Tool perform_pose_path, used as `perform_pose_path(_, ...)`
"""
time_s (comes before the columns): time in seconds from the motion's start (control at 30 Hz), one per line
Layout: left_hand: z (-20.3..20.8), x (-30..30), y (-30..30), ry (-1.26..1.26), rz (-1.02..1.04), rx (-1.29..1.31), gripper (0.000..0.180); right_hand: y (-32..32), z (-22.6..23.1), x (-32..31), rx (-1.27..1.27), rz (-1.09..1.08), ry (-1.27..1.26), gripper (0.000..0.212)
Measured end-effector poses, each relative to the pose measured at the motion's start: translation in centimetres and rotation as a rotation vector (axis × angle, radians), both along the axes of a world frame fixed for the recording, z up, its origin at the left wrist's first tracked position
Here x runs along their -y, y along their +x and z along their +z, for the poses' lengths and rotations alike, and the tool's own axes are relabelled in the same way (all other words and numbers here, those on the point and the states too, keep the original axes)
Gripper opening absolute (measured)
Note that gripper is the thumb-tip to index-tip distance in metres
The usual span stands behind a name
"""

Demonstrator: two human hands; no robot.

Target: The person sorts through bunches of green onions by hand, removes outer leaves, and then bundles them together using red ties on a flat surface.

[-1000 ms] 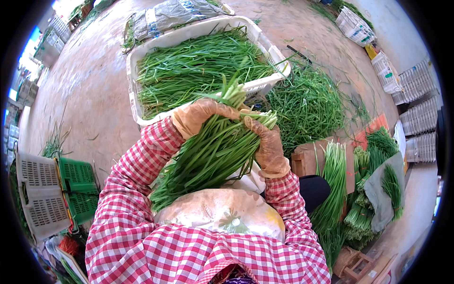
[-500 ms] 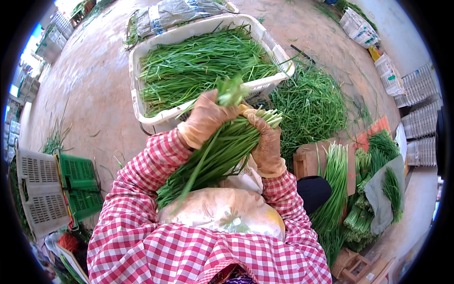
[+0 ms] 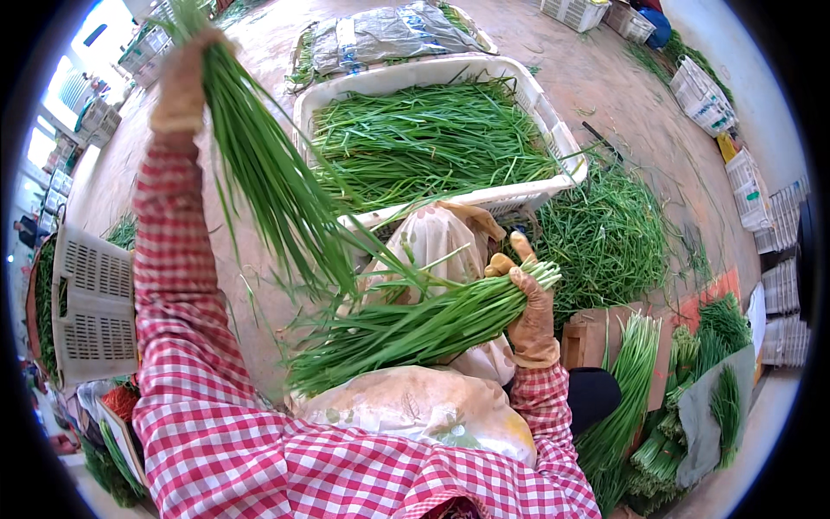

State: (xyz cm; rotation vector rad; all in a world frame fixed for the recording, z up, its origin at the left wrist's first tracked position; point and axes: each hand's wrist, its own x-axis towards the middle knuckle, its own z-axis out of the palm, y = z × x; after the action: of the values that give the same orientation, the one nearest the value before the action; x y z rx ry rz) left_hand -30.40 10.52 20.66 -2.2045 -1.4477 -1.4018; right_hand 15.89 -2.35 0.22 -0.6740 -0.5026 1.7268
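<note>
My left hand [image 3: 183,91], in a tan glove, is raised at the upper left and closed round a bunch of garlic chives [image 3: 259,156]. Their long green leaves hang down toward my lap, a little blurred. My right hand [image 3: 529,316], also gloved, grips a second bunch of garlic chives [image 3: 415,333] near its pale cut ends. That bunch lies across my lap, leaves pointing left, above a stained pale apron [image 3: 406,402]. The tips of the raised leaves hang close over the held bunch.
Ahead stands a white crate [image 3: 566,173] full of chives, with a grey sheet [image 3: 393,39] over another behind it. A loose green heap [image 3: 605,233] lies on the floor to the right. Tied bundles [image 3: 661,458] and long chives [image 3: 627,372] lie nearer. A pale crate [image 3: 93,303] stands left.
My left hand has swung up and left with a bunch of chives, away from my right hand. The right hand keeps its bunch over my lap. The whole view has shifted slightly.
</note>
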Motion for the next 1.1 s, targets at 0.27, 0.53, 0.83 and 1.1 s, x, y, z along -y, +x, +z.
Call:
perform_pose_path(0.27, 0.3, -9.4, 8.5, 0.644, -0.399, 0.030, 0.051, -1.2, -0.5, 0.2, 0.156, -0.049, -0.009, 0.030)
perform_pose_path(0.53, -23.0, -3.3, 16.6, -1.026, 0.159, -0.683, 0.091, 0.2, -0.2, 1.1, -0.095, -0.025, -0.105, 0.028)
perform_pose_path(0.83, -21.8, 5.6, 15.3, -0.194, -0.293, -0.203, 0.037, -0.6, -2.0, 0.8, -0.068, -0.013, -0.173, 0.026)
perform_pose_path(1.1, -26.0, 12.6, 21.5, -0.858, -0.616, 0.959, 0.031, -0.8, -1.1, 0.8, -0.017, 0.055, -0.127, 0.026)
